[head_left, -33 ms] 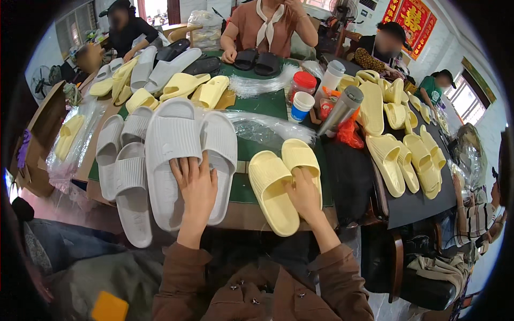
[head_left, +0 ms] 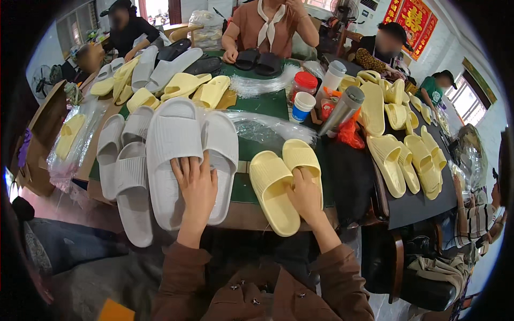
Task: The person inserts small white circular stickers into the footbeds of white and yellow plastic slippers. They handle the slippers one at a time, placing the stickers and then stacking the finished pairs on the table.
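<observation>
A pair of large light-grey slides [head_left: 174, 128] is in front of me at the table's near edge. My left hand [head_left: 195, 187] grips the pair where the two meet, its fingertips hidden under the ribbed straps. To the right, a smaller pair of pale-yellow slides [head_left: 270, 187] stands close together. My right hand [head_left: 306, 195] has curled fingers tucked into that pair at the inner sides, and its fingertips are partly hidden. More grey slides [head_left: 131, 171] stand just left of the large pair, toes pointing away from me.
Yellow slides [head_left: 184, 84] and grey ones crowd the far left. Clear plastic bags [head_left: 267, 128], a paper cup [head_left: 302, 107], a red-lidded jar [head_left: 305, 83] and a steel flask [head_left: 342, 109] stand mid-table. Across sits a person [head_left: 267, 32] beside black slides [head_left: 258, 61]. Yellow slides [head_left: 385, 160] line the right table.
Both hands and the slides they hold stay practically where they were. An orange patch at the lower left has shifted a little downward.
</observation>
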The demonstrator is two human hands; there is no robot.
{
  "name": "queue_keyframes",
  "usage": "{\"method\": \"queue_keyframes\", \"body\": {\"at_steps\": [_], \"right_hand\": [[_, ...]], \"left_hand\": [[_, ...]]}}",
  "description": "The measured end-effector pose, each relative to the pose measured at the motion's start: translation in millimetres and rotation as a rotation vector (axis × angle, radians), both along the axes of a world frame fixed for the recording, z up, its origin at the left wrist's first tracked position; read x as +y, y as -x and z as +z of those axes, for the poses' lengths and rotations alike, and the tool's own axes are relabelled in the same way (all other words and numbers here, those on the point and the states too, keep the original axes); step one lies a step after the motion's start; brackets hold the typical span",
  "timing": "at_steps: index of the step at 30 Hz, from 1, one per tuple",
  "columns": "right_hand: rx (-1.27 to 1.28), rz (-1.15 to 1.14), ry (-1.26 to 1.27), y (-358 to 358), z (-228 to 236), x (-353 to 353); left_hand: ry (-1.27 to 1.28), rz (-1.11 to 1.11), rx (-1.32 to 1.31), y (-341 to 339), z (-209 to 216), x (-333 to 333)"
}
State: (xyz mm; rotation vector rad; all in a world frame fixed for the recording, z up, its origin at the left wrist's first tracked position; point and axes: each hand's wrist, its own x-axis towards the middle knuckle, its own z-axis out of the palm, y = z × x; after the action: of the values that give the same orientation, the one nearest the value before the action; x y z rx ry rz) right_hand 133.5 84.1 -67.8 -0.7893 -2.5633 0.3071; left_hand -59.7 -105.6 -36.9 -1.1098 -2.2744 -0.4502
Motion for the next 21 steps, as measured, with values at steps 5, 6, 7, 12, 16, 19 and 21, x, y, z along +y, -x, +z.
{"method": "queue_keyframes", "body": {"at_steps": [5,6,7,12,16,19,21], "right_hand": [[0.053,-0.041,-0.064,0.7,-8.7,0.2],[0.06,-0.031,-0.068,0.9,-10.7,0.9],[0.068,-0.025,-0.076,1.0,-9.8,1.4],[0.052,-0.016,-0.063,1.4,-7.4,-0.3],[0.076,-0.016,-0.067,0.7,-11.0,1.3],[0.033,-0.021,-0.059,0.5,-7.3,0.0],[0.047,-0.018,-0.072,-1.2,-8.1,0.9]], "left_hand": [[-0.013,-0.055,-0.003,4.8,-5.4,-4.2],[-0.004,-0.05,-0.012,5.0,-4.8,-5.0],[0.001,-0.05,-0.021,4.8,-2.9,-4.3],[0.022,-0.11,-0.069,4.9,-5.5,-2.1],[0.03,-0.123,-0.121,-3.1,-3.7,-1.3],[0.018,-0.145,-0.137,-10.9,7.9,-7.3],[-0.027,-0.185,-0.122,-16.8,13.0,-12.8]]}}
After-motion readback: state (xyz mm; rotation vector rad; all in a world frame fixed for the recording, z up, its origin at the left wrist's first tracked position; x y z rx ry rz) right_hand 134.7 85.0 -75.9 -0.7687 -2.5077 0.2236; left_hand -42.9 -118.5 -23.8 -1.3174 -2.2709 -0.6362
